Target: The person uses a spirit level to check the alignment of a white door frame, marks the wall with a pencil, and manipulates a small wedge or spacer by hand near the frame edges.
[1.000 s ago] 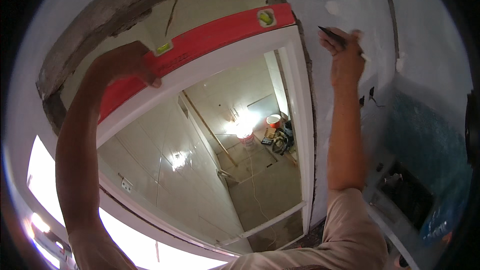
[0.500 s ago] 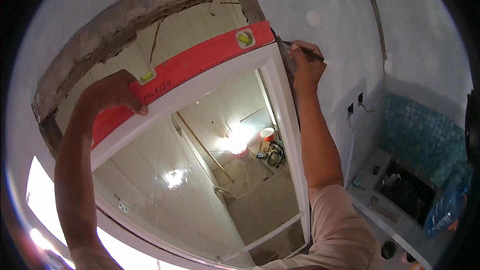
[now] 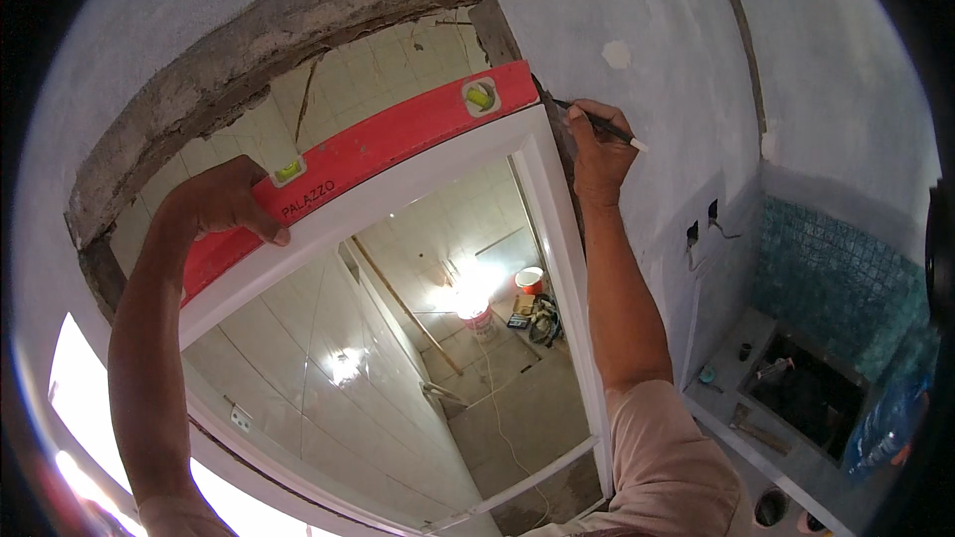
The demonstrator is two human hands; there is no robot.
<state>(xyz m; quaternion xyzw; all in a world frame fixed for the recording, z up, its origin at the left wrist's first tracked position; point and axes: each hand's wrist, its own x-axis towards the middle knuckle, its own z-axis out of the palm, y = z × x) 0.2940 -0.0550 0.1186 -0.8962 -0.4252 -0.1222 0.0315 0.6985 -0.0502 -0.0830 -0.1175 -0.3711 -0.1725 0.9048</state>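
A long red spirit level [image 3: 388,142] lies along the top of a white door frame [image 3: 418,171], slightly tilted in my view. My left hand [image 3: 227,197] is closed around its left part, thumb on the front face and fingers over the top edge. My right hand [image 3: 600,161] pinches a thin dark pencil-like marker [image 3: 604,124] with a white end. Its tip points left, close to the level's right end and the rough edge of the wall opening. Whether the tip touches the wall, I cannot tell.
Rough bare mortar [image 3: 249,50] edges the opening above. Through the frame show a bright lamp, a bucket [image 3: 529,280] and tools on the floor. At right are wall wires [image 3: 693,234], a counter with a dark cutout [image 3: 808,393] and a blue plastic bottle [image 3: 885,428].
My right hand has shifted a little left and down, and the marker now lies closer to the level's end. The whole view has moved slightly; my left hand keeps its grip.
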